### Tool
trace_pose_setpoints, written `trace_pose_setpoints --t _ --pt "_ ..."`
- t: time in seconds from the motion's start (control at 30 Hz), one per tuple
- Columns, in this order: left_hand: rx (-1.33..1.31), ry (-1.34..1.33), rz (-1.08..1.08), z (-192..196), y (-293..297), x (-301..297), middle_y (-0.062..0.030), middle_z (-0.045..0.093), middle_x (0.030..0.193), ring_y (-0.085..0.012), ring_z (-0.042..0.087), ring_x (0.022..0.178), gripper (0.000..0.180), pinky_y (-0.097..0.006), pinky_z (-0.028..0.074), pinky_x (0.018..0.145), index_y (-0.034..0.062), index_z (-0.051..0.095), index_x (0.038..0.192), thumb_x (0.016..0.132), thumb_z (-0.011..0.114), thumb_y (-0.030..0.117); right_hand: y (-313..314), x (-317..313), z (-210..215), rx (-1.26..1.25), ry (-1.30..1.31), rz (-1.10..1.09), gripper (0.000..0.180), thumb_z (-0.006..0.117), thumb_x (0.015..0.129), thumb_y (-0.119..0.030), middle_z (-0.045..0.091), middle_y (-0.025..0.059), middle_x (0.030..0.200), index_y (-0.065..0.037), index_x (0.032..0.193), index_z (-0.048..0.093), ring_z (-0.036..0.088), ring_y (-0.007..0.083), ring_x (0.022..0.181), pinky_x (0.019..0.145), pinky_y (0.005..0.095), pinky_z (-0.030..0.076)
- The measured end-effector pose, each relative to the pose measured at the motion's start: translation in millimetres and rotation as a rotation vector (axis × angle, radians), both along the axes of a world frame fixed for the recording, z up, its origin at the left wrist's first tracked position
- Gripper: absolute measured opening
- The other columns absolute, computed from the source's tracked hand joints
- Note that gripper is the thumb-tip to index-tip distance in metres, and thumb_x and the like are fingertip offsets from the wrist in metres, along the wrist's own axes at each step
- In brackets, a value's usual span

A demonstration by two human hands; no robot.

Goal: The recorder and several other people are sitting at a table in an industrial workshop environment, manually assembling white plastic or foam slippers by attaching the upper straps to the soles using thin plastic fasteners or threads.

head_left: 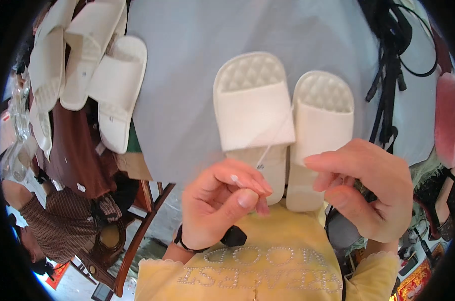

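Clock directions are from frame centre, 12 at top. Pair of cream slippers on the grey-covered table [182, 100], side by side, toes to 12. Left slipper [254, 113] at 1, right slipper [323, 128] at 2. Thin pale strand [264, 156] runs slantwise over the left slipper's strap, lower end toward 7.

Left hand [225, 200] at 6, in front of the left slipper's heel end: fingers curled, thumb close to fingertips. Can't tell if it grips anything. Right hand [370, 188] between 3 and 4, by the right slipper's heel end: fingers bent, index tip and thumb apart. Can't tell whether something sits between the fingers.

Around: more cream slippers [114, 95] bunched at 10, black straps [388, 90] at 2, pink fluffy item [447, 120] at 3, wooden chair [121, 276] at 7-8.
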State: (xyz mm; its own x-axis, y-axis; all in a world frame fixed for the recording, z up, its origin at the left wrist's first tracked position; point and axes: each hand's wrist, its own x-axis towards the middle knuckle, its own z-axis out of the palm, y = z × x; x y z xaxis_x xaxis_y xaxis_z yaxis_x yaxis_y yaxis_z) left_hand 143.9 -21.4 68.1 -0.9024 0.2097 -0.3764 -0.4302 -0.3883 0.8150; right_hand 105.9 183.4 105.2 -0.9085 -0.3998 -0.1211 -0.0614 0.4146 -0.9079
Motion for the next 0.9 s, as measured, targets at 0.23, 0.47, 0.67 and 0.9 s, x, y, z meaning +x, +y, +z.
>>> trace_pose_setpoints --t 0.23,0.47,0.67,0.9 --pt "0.084 -0.195 -0.244 -2.5 12.4 18.4 -0.0105 0.056 0.099 -0.0144 0.057 0.079 0.01 -0.026 0.046 0.072 -0.0015 0.052 0.097 0.087 0.05 0.0 42.3 6.5 -1.3 -0.08 -0.129 -0.422 0.016 0.051 0.085 -0.011 0.046 0.002 0.079 0.003 0.092 0.056 0.043 0.0069 0.066 0.059 0.0185 0.035" --pt "-0.032 -0.387 -0.421 -6.6 32.0 28.2 -0.013 0.056 0.099 -0.0173 0.059 0.081 0.01 -0.027 0.048 0.067 -0.0043 0.051 0.096 0.088 0.049 0.001 60.6 -23.0 -36.0 0.193 0.202 -0.149 0.012 0.052 0.082 -0.004 0.054 0.0075 0.082 0.0 0.092 0.057 0.051 0.0148 0.069 0.062 0.024 0.04" --pt "-0.198 -0.375 -0.572 -12.8 41.5 35.9 -0.0109 0.058 0.095 -0.0187 0.062 0.08 0.014 -0.025 0.051 0.066 -0.0053 0.051 0.099 0.089 0.049 0.004 56.1 -40.6 -52.8 0.282 0.15 0.02 0.016 0.054 0.084 -0.012 0.058 0.0109 0.08 0.0 0.093 0.058 0.056 0.0223 0.072 0.065 0.0284 0.044" --pt "-0.221 -0.388 -0.325 -3.2 19.8 50.5 -0.0103 0.059 0.098 -0.0192 0.063 0.084 0.014 -0.026 0.052 0.064 -0.0021 0.051 0.102 0.089 0.049 0.003 61.0 -41.8 -45.9 0.271 0.095 -0.037 0.02 0.054 0.085 -0.016 0.058 0.0094 0.076 0.001 0.095 0.057 0.053 0.0136 0.07 0.065 0.0254 0.044"
